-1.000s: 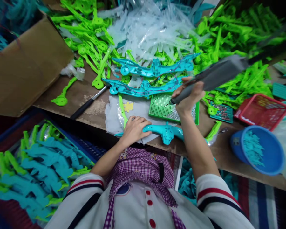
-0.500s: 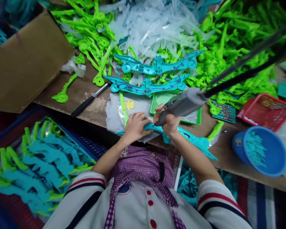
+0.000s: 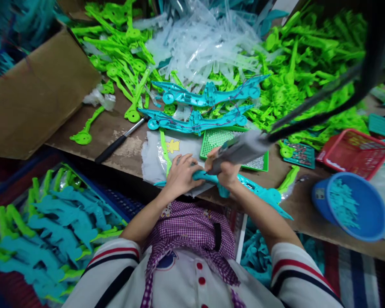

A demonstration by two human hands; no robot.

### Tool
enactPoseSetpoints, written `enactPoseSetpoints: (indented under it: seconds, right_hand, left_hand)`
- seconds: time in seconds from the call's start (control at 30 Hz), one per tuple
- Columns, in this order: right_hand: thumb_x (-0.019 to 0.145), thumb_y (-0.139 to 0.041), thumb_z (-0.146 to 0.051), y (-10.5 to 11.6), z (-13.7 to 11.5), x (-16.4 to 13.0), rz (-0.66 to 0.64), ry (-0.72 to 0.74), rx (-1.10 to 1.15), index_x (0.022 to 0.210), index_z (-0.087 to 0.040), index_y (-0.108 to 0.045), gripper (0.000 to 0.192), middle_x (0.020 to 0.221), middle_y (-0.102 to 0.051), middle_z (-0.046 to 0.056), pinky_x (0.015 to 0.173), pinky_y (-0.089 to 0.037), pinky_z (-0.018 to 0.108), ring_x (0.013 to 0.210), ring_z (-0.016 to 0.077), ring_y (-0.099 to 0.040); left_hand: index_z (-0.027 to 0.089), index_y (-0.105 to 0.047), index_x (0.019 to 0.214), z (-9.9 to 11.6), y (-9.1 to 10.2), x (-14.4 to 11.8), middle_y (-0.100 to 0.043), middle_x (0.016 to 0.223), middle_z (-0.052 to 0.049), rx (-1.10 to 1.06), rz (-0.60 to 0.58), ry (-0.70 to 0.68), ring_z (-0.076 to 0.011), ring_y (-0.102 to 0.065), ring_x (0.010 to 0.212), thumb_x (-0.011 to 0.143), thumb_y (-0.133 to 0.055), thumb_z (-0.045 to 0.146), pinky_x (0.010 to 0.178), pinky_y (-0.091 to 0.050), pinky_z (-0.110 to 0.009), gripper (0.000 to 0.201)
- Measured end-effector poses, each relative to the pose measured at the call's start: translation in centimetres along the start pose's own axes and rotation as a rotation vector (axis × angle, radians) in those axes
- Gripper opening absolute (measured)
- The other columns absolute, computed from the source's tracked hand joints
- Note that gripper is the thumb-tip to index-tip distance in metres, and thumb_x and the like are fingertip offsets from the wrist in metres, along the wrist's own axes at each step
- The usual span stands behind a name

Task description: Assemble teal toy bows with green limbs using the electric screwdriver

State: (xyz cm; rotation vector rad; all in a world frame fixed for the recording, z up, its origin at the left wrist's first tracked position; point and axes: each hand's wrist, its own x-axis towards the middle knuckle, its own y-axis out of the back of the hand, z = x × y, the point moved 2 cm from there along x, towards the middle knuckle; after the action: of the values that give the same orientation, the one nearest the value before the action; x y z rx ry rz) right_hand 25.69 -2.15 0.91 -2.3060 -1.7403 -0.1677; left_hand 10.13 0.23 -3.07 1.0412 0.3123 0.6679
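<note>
My left hand (image 3: 180, 174) presses down on the left end of a long turquoise plastic toy part (image 3: 259, 193) that lies along the front edge of the wooden table (image 3: 115, 132). My right hand (image 3: 226, 170) grips a grey powered screwdriver (image 3: 242, 148) with black cables running up to the right. Its tip points down onto the turquoise part, close to my left fingers. A green tray of small screws (image 3: 218, 137) sits just behind both hands.
Two more turquoise parts (image 3: 208, 96) lie behind the tray, amid piles of green (image 3: 308, 55) and clear plastic pieces (image 3: 205, 42). A cardboard box (image 3: 35, 94) is at left, a black-handled tool (image 3: 115, 143) beside it. A red basket (image 3: 356, 152) and blue bowl (image 3: 356, 209) stand at right. A bin of assembled toys (image 3: 51, 226) is lower left.
My right hand brought the screwdriver from the screw tray down to the turquoise part beside my left hand. The part's right end has swung out past the table edge.
</note>
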Motion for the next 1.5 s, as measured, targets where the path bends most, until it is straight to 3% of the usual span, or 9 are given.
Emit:
enactPoseSetpoints:
  seconds: [0.1,0.2,0.57,0.8,0.97,1.1,1.27,1.4,1.5]
  right_hand:
    - [0.081,-0.053,-0.077,2.4,-1.5,2.9,0.236,0.166,0.112,0.092,-0.028,-0.063,0.051,0.046,-0.045,-0.009,0.034,-0.035,0.026,0.035,0.0126,-0.047]
    - [0.085,-0.051,-0.075,4.7,-1.7,5.8,0.397,0.235,-0.082,0.087,-0.027,-0.064,0.049,0.048,-0.045,-0.008,0.039,-0.035,0.027,0.039,0.0125,-0.049]
    - [0.086,-0.045,-0.076,6.6,2.1,8.2,0.446,0.202,-0.21,0.084,-0.026,-0.06,0.052,0.049,-0.047,-0.006,0.046,-0.038,0.03,0.043,0.014,-0.052]
    - [0.074,-0.057,-0.083,6.7,2.0,8.1,0.435,0.16,-0.164,0.076,-0.029,-0.057,0.054,0.048,-0.049,-0.006,0.043,-0.038,0.031,0.04,0.0128,-0.047]
    - [0.067,-0.057,-0.09,6.8,0.5,8.2,0.447,0.127,-0.165,0.088,-0.031,-0.061,0.063,0.052,-0.048,-0.006,0.046,-0.042,0.03,0.047,0.0142,-0.053]
    - [0.064,-0.059,-0.091,7.0,-2.6,6.8,0.482,0.196,-0.084,0.092,-0.03,-0.061,0.067,0.052,-0.046,-0.006,0.042,-0.039,0.028,0.043,0.0121,-0.049]
    - [0.073,-0.059,-0.085,6.6,-6.1,0.8,0.31,0.254,0.014,0.094,-0.031,-0.068,0.058,0.047,-0.045,-0.006,0.033,-0.032,0.029,0.035,0.0148,-0.046]
    - [0.073,-0.06,-0.083,6.3,-6.3,-2.8,0.293,0.23,-0.004,0.091,-0.032,-0.071,0.056,0.048,-0.048,-0.004,0.032,-0.036,0.03,0.035,0.0154,-0.047]
    - [0.073,-0.054,-0.087,6.0,-5.5,-3.0,0.29,0.204,-0.018,0.089,-0.034,-0.067,0.057,0.05,-0.046,-0.004,0.034,-0.036,0.031,0.036,0.0158,-0.046]
  left_hand:
    - [0.029,-0.072,0.11,0.1,0.1,0.0,-0.067,0.12,-0.004,-0.009,-0.007,0.01,-0.0321,-0.045,0.138,0.082,-0.074,0.048,0.12,-0.025,-0.058,0.034]
    - [0.027,-0.071,0.11,0.2,0.2,0.1,-0.068,0.121,-0.006,-0.006,-0.014,-0.001,-0.0329,-0.044,0.139,0.084,-0.072,0.047,0.121,-0.022,-0.06,0.033]
    - [0.028,-0.071,0.111,0.4,0.5,0.1,-0.068,0.12,-0.006,-0.022,-0.035,0.008,-0.0346,-0.043,0.141,0.084,-0.071,0.042,0.122,-0.017,-0.065,0.031]
    - [0.028,-0.07,0.114,0.2,0.2,0.0,-0.068,0.121,-0.006,-0.006,-0.02,-0.012,-0.0347,-0.043,0.141,0.085,-0.071,0.045,0.122,-0.014,-0.067,0.034]
    - [0.03,-0.069,0.112,0.3,0.2,0.1,-0.068,0.121,-0.005,-0.022,-0.031,0.001,-0.0347,-0.042,0.141,0.086,-0.07,0.045,0.122,-0.011,-0.069,0.031]
    - [0.029,-0.068,0.114,0.2,0.3,0.1,-0.068,0.121,-0.005,-0.021,-0.033,0.004,-0.0339,-0.042,0.141,0.087,-0.068,0.047,0.122,-0.006,-0.07,0.032]
    - [0.029,-0.067,0.111,-0.7,1.1,-0.3,-0.067,0.123,-0.005,-0.004,-0.066,0.005,-0.0355,-0.04,0.141,0.086,-0.071,0.046,0.119,-0.002,-0.074,0.03]
    - [0.024,-0.064,0.117,-0.3,1.6,0.6,-0.06,0.132,-0.011,0.046,-0.077,-0.032,-0.035,-0.048,0.133,0.087,-0.072,0.039,0.118,-0.018,-0.068,0.035]
    - [0.023,-0.065,0.116,0.6,0.9,2.2,-0.065,0.117,-0.01,0.021,-0.199,-0.144,-0.0302,-0.059,0.114,0.087,-0.07,0.038,0.106,-0.041,-0.053,0.033]
